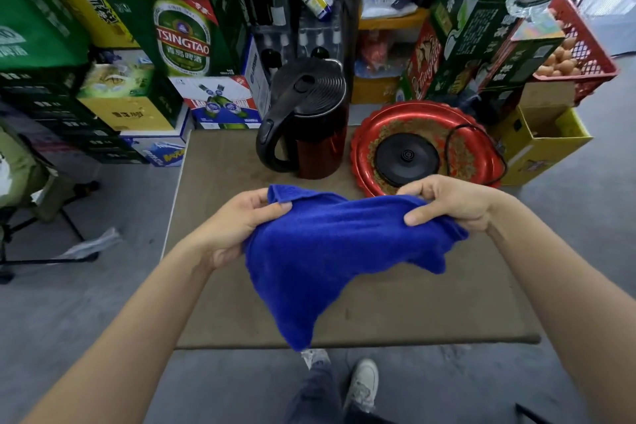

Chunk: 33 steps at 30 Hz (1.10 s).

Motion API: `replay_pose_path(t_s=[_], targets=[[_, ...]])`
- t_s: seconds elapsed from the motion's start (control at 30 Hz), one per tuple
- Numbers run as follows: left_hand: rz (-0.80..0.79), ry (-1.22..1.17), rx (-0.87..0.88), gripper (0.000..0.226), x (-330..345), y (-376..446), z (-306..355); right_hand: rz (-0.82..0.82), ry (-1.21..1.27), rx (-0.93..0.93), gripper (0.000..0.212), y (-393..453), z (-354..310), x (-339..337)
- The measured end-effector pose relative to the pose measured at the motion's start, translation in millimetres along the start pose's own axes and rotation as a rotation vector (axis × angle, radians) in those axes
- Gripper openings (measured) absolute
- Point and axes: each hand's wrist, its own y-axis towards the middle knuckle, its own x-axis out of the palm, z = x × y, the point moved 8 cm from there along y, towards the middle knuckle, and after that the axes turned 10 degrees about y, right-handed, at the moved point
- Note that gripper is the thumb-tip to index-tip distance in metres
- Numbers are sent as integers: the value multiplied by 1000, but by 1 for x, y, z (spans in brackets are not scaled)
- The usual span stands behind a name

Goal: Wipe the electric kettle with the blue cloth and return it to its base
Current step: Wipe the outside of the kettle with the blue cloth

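Observation:
A red electric kettle with a black lid and handle stands upright on the brown table, off its base. Its round black base lies to the right on a red ornate tray, with a black cord looping off it. Both my hands hold the blue cloth stretched in the air above the table, in front of the kettle. My left hand pinches its left corner. My right hand grips its right edge. The cloth's lower corner hangs down past the table's near edge.
Stacked beer cartons stand behind and left of the table. A yellow box and a red crate of eggs sit at the right. A folding chair stands on the left floor. My shoe shows below the table.

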Motion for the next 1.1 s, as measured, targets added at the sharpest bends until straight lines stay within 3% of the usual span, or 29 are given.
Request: replay_pose_path(t_s=[0.17,0.27,0.33,0.4,0.47,0.5,0.57,0.63,0.77,0.83,0.9,0.93,1.0,1.1], targets=[[243,316,-30,8,-37,65,-57,557,-541,-56,10,59,6,-46],[371,445,76,17,-47,76,-73,684,-726,-179,16,72,19,-38],[371,569,133,21,-46,64,-84,683,-858,-299,22,61,31,-23],[298,837,167,35,-41,48,-104,500,-1046,-243,26,52,67,0],[203,1096,162,55,-39,38,-132,291,-1091,-65,61,41,111,21],[215,1114,128,63,-43,36,-141,300,-1030,-48,72,37,123,21],[366,1009,37,64,-55,39,-143,508,-889,-187,58,39,114,7],[482,907,-42,50,-55,51,-138,646,-894,-260,41,56,103,-6],[540,791,-288,73,-43,74,-140,566,-1207,4,56,101,108,-10],[493,704,-447,77,-43,75,-154,560,-1300,135,50,104,113,-15],[422,687,-486,61,-45,68,-162,570,-1201,128,25,96,112,-21],[407,653,-431,48,-45,65,-161,556,-1073,105,24,91,114,-24],[443,544,-249,28,-41,55,-144,533,-644,36,38,75,111,-28],[677,589,59,17,-26,25,-78,485,129,-191,39,45,92,-20]])
